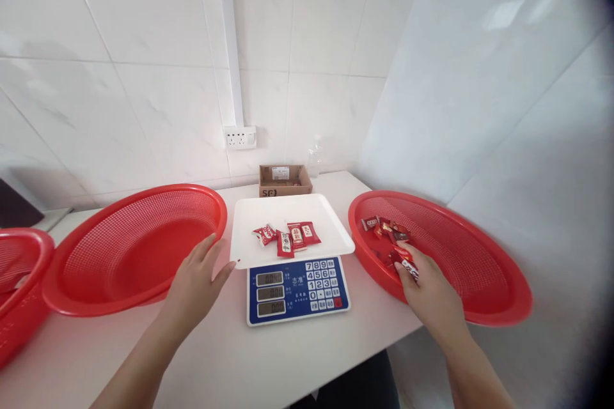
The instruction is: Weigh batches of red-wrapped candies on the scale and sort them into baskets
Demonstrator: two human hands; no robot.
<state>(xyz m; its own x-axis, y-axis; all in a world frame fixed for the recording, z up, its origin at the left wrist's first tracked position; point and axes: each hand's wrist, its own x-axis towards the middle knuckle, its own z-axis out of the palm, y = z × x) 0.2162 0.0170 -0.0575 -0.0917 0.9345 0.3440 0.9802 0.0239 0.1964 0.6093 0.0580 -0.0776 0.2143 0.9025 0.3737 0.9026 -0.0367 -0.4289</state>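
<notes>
Red packets lie on the white pan of a scale, four of them in a loose row, the three on the right touching or overlapping. Each is small and slightly puffed, in glossy red film with crimped ends and a pale panel bearing dark or red characters; the leftmost lies at a slant, its white lettering on red. More packets, some with darker brownish patches, lie in the far left part of the right-hand red basket. There the right hand pinches a held packet, red with white print, between thumb and fingers. The left hand is open, fingers spread and thumb apart, with nothing visible in it, just beside the pan's left corner; whether the thumb touches it I cannot tell.

The right fingers partly hide the held packet, and whether it is one or more is unclear. Those in the basket overlap too much to count. Most print is too small to read, and the scale's digits are faint. Another basket is cut off at the left edge.
</notes>
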